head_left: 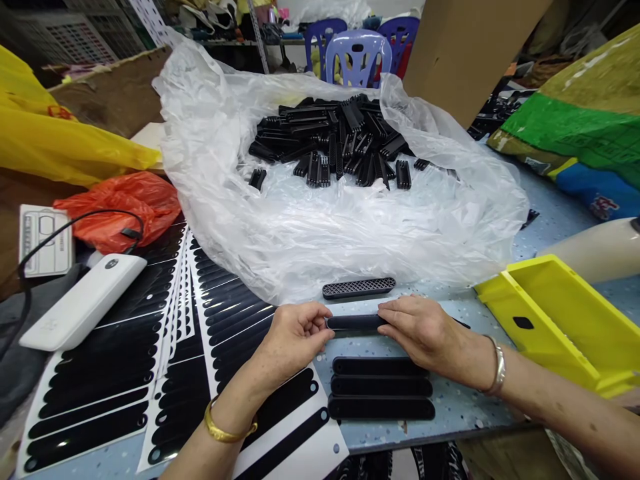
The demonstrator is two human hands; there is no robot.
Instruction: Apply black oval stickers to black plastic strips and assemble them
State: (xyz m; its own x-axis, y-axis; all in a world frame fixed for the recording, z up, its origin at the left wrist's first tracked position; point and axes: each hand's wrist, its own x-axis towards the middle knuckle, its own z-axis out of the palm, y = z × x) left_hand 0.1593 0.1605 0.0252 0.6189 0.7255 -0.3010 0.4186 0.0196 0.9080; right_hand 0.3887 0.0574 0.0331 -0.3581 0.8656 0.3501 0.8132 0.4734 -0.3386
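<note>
My left hand (295, 333) and my right hand (425, 330) both pinch the ends of one long black plastic strip (356, 323) just above the speckled blue table (465, 400). A black grille piece (359, 287) lies right behind it. Three finished black strips (383, 387) lie in a row in front of my hands. Sheets of black oval stickers (125, 360) lie under my left forearm and to the left.
A clear plastic sheet (300, 220) holds a pile of black grille parts (335, 140) at the back. A yellow tray (565, 320) stands at the right. A white power bank (83, 300) with a cable, an orange bag (125, 207) and yellow bags lie at the left.
</note>
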